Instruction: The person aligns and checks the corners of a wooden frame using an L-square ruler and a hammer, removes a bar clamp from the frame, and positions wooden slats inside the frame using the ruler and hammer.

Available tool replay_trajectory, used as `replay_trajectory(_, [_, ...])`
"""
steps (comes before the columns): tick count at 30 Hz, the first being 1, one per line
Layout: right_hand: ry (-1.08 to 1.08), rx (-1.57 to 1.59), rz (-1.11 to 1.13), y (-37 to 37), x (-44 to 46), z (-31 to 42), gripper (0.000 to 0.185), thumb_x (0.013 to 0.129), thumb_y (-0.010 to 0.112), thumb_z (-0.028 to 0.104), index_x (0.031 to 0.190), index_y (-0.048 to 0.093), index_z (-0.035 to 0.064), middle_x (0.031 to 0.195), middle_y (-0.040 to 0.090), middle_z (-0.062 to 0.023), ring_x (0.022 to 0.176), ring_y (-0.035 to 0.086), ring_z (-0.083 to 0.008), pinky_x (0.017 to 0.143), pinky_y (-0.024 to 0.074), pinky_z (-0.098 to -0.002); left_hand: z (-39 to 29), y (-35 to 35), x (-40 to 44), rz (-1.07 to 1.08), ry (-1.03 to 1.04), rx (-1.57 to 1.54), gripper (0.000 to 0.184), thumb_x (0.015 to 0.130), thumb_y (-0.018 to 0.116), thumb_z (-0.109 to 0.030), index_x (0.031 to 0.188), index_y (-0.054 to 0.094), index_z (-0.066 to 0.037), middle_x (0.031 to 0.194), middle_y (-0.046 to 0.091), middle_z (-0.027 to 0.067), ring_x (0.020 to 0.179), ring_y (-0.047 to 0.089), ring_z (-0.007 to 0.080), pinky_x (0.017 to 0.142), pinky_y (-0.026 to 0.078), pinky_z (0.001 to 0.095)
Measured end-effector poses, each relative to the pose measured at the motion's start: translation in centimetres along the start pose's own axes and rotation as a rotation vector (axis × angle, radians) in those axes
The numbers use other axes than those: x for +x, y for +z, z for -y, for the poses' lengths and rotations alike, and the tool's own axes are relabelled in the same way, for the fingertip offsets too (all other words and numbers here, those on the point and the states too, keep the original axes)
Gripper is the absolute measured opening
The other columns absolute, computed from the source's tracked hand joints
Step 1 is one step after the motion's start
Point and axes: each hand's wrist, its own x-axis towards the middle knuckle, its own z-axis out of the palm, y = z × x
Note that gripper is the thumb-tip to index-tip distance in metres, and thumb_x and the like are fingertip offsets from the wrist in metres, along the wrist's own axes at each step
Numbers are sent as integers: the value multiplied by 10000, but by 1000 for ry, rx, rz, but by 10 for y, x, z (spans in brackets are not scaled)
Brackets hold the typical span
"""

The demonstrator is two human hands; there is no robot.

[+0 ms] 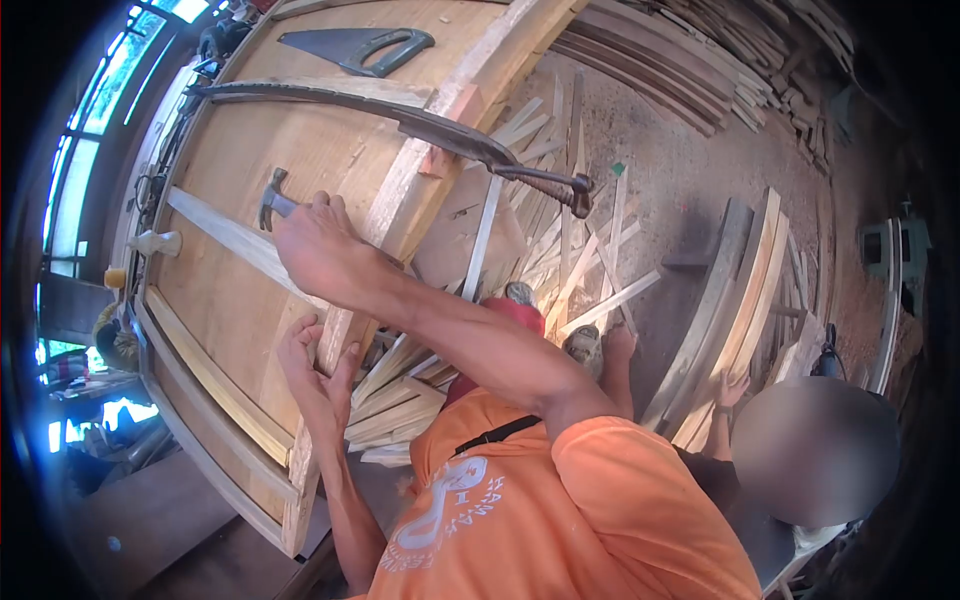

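Observation:
My right hand is closed round the handle of a claw hammer, whose metal head sticks out past the fingers over a large wooden panel. Below it, my left hand cups the edge beam of the panel's frame, fingers on one side and thumb on the other. A pale cross strip runs over the panel towards this beam. Any nail near the hands is too small to make out.
A handsaw and a long dark tool with a wrapped handle lie across the panel. Scrap strips litter the floor. At the right, a co-worker is beside long boards. More timber is stacked behind.

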Motion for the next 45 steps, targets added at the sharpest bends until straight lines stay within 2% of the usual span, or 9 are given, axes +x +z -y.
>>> replay_trajectory(6, [-212, 207, -87, -42, 103, 71, 142, 844, 724, 71, 837, 750, -69, 830, 717, -313, 845, 727, -494, 768, 576, -564, 6, -7, 6, -111, 121, 167, 539, 731, 891, -110, 1155, 582, 11, 1287, 601, 221, 1237, 545, 422, 1057, 449, 486])
replay_trajectory(10, [-324, 237, -139, -67, 157, 116, 138, 817, 719, 75, 766, 753, -49, 796, 717, -296, 808, 740, -465, 756, 604, -527, 4, -8, 2, -46, 97, 168, 560, 733, 893, -125, 1174, 574, 9, 1273, 591, 232, 1250, 534, 425, 1063, 447, 497])
replay_trajectory(13, [-430, 408, -300, -76, 125, 158, 119, 799, 717, 76, 784, 772, -28, 797, 730, -271, 812, 761, -427, 755, 626, -487, -5, -9, -1, 7, 18, 180, 568, 764, 899, -172, 1191, 576, 17, 1214, 612, 239, 1176, 566, 440, 1038, 461, 488])
replay_trajectory(15, [-418, 593, -150, -68, 92, 178, 172, 820, 734, 125, 829, 786, -38, 815, 736, -276, 841, 771, -414, 752, 632, -491, 35, 0, -18, 41, 31, 124, 589, 781, 912, -221, 1201, 579, 22, 1149, 625, 217, 1100, 591, 398, 981, 483, 466])
replay_trajectory(16, [-406, 561, -38, -64, 80, 185, 137, 737, 721, 83, 803, 790, -15, 869, 757, -252, 869, 763, -384, 789, 619, -464, 50, 4, -16, -5, 37, 39, 613, 799, 924, -271, 1211, 582, 28, 1084, 638, 194, 1024, 616, 356, 925, 505, 444])
replay_trajectory(20, [-539, 536, 96, -71, 52, 173, 190, 742, 744, 106, 860, 798, -33, 915, 769, -254, 868, 768, -389, 802, 622, -470, 39, 7, -9, -15, -84, -31, 622, 800, 930, -293, 1207, 586, 27, 1056, 636, 174, 989, 614, 324, 891, 507, 427])
replay_trajectory(21, [-565, 557, -39, -69, 48, 172, 186, 782, 714, 103, 792, 767, -76, 747, 725, -253, 768, 751, -404, 720, 605, -454, 36, 7, -9, -7, -108, -40, 625, 800, 932, -298, 1206, 587, 27, 1048, 636, 169, 981, 613, 317, 883, 508, 422])
replay_trajectory(30, [-651, 583, -16, -80, 15, 202, 216, 842, 781, 158, 822, 783, -58, 831, 757, -233, 836, 762, -376, 763, 607, -440, 24, 9, -4, 12, -214, -63, 647, 802, 945, -348, 1198, 597, 27, 984, 632, 123, 902, 608, 246, 807, 514, 382])
replay_trajectory(45, [-792, 625, -3, -85, 9, 211, 253, 849, 788, 198, 822, 754, -51, 812, 745, -227, 822, 759, -370, 752, 594, -446, 20, 9, 1, -79, -81, 49, 605, 776, 971, -304, 1145, 601, 2, 894, 637, 42, 816, 576, 146, 708, 482, 306])
